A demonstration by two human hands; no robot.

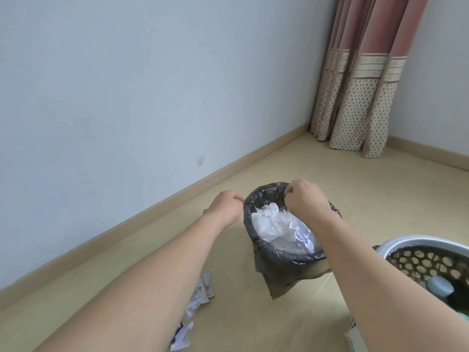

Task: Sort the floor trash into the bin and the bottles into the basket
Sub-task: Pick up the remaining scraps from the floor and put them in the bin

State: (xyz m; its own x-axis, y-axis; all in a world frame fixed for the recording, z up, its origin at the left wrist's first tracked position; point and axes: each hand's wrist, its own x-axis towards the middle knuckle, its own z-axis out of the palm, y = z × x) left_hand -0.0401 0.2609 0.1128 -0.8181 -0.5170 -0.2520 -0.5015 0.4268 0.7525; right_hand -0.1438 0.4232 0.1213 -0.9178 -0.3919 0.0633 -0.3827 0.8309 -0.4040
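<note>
Left hand [224,207]: curled at the rim of the bin at about 9 o'clock, seemingly pinching the liner edge; fingertips hidden, so exact grip unclear.
Right hand [305,200]: curled over the far rim at about 1 o'clock, apparently gripping the liner there too.
Bin [281,265]: small and round, stood on the floor at centre of view, between both forearms.
Liner [275,280]: dark plastic bag folded over the rim, a loose flap hung down the near side toward 6 o'clock.
Bin contents [279,224]: crumpled white paper and some clear plastic, filled close to the rim.
Basket [429,260]: pale rim with brown lattice wall, at 4 o'clock from the bin, just beside it, partly cut off by the frame.
Bottle [440,287]: grey cap seen inside the basket; rest hidden behind the right forearm.
Leftover trash [203,292]: printed wrappers and torn paper lay on the floor at 7 o'clock from the bin, partly under the left forearm.
Surroundings: pale wall [127,85] at 10 o'clock, dotted curtain [363,97] in the corner at 1 o'clock.
Progress: judged well along, not finished; much trash binned, at least one bottle in the basket, several scraps left to collect.
</note>
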